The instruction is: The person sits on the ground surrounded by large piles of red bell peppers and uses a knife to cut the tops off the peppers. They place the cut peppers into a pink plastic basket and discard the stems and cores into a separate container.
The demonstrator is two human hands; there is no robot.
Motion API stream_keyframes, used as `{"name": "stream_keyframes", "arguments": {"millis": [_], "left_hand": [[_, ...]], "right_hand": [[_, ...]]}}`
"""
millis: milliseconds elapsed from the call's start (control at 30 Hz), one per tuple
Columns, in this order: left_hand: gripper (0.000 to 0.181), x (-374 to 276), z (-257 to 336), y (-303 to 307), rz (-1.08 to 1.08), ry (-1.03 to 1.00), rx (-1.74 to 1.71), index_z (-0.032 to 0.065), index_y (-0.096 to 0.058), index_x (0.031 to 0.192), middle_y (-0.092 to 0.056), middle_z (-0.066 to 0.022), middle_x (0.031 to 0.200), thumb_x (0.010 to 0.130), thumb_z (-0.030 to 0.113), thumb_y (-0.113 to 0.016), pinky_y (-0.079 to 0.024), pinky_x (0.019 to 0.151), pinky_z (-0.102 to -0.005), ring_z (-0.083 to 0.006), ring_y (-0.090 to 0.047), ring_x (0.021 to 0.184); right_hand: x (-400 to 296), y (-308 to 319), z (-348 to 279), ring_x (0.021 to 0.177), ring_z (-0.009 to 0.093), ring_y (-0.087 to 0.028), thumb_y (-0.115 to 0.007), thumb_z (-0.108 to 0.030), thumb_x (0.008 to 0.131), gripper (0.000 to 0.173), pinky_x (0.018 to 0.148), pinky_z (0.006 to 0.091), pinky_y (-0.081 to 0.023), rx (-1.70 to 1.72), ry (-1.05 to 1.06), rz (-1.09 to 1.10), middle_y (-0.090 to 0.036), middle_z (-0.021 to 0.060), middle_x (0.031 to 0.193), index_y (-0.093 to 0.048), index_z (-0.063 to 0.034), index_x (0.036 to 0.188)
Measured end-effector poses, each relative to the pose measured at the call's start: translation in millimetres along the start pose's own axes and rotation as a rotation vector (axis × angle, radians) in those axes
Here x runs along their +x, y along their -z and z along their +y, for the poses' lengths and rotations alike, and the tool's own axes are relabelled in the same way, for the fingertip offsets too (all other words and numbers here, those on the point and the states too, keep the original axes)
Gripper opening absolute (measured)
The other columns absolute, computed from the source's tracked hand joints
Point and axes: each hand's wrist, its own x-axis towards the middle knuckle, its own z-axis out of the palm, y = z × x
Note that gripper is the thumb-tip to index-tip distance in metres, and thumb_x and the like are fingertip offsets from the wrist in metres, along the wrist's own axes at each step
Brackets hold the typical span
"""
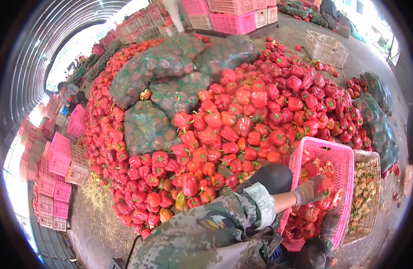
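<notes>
My left hand (309, 193), in a knitted work glove below a rolled camouflage sleeve (210, 228), grips a red bell pepper (324, 186) over the pink plastic crate (346, 181). My right hand (330, 222) wears a darker glove. It is inside the crate near its right wall, with the fingers close to the pepper pieces; whether it holds something cannot be made out. Cut, opened red peppers (305, 215) lie in the crate beneath both hands. Alongside on the right stands a tan crate (377, 188) of pepper cores with green stems (361, 198).
A large heap of whole red bell peppers (260, 101) spreads before me. Green mesh sacks (152, 127) of peppers rest on it; other sacks (376, 124) lie right. Stacked crates (55, 191) stand left. A tan crate (325, 48) is tipped on the floor. Another person (72, 94) is far left.
</notes>
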Motion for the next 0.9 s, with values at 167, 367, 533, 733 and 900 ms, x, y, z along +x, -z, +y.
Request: {"name": "stream_keyframes", "arguments": {"millis": [167,367,533,733,900], "left_hand": [[0.088,-16,31,16,-0.256,0.034,0.192,0.01,-0.029,0.144,-0.04,-0.0285,0.135,0.072,0.034,-0.073,-0.037,0.105,-0.0422,-0.0405,-0.042,0.127],[0.084,-22,28,18,-0.297,-0.078,0.449,0.0094,-0.033,0.143,-0.036,-0.0318,0.138,0.076,0.048,-0.065,-0.042,0.098,-0.0469,-0.0458,-0.048,0.118],[0.079,-37,53,33,-0.332,-0.105,0.48,0.0062,-0.04,0.138,-0.046,-0.0307,0.126,0.077,0.053,-0.061,-0.045,0.089,-0.0497,-0.0465,-0.053,0.108],[0.082,-33,4,18,-0.209,-0.493,0.587,0.0035,-0.036,0.138,-0.052,-0.0293,0.114,0.08,0.057,-0.058,-0.046,0.083,-0.0503,-0.0466,-0.055,0.096],[0.075,-29,13,15,-0.277,-0.309,0.335,0.0057,-0.036,0.138,-0.042,-0.0269,0.135,0.084,0.051,-0.061,-0.038,0.103,-0.0458,-0.0423,-0.044,0.124]], "right_hand": [[-64,-18,-96,0.038,0.012,-0.043,-0.053,-0.035,0.093,0.033,0.035,0.026,-0.033,0.491,0.089,0.053,-0.043,-0.0002,0.05,-0.054,-0.0052,0.079],[-63,-22,-67,0.038,0.016,-0.047,-0.062,-0.043,0.085,0.04,0.035,0.0284,-0.038,0.694,0.039,-0.2,-0.048,0.0028,0.051,-0.053,-0.0037,0.089],[-81,-38,-73,0.041,0.018,-0.052,-0.068,-0.046,0.078,0.053,0.035,0.0282,-0.04,0.834,-0.011,-0.167,-0.057,0.0057,0.069,-0.051,-0.0054,0.106],[-101,-40,-88,0.049,0.015,-0.055,-0.07,-0.045,0.076,0.059,0.04,0.0255,-0.042,0.897,-0.041,-0.318,-0.06,0.0048,0.08,-0.052,-0.0052,0.116],[-84,-27,-114,0.052,0.012,-0.055,-0.067,-0.032,0.08,0.041,0.041,0.0241,-0.042,0.744,0.027,-0.359,-0.062,0.0029,0.077,-0.057,-0.0044,0.109]]}}
